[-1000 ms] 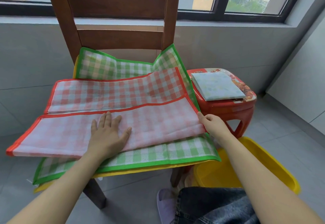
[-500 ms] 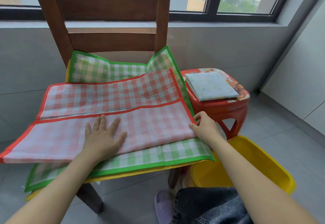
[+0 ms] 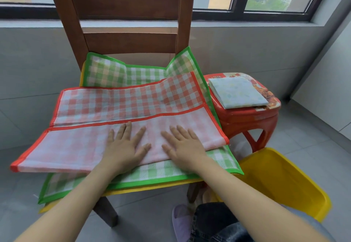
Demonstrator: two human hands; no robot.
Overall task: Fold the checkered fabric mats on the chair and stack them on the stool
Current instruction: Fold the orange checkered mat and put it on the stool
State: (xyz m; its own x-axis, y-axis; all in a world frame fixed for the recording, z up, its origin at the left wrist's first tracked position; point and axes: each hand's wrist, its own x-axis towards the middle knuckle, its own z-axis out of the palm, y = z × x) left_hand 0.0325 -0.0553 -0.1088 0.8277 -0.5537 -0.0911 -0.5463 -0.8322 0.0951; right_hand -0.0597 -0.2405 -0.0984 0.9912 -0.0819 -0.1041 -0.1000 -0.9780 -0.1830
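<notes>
Palms are lying flat, fingers spread, left hand (image 3: 124, 146) and right hand (image 3: 183, 144) pressing the red checkered mat (image 3: 121, 116) on the chair (image 3: 123, 4) seat, seemingly creasing its fold; stool (image 3: 247, 120) is waiting right.

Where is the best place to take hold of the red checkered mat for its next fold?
Probably pinch the red checkered mat at its right short edge, from the stool side; that end lies free over the green mat, while the left end overhangs the chair.
</notes>
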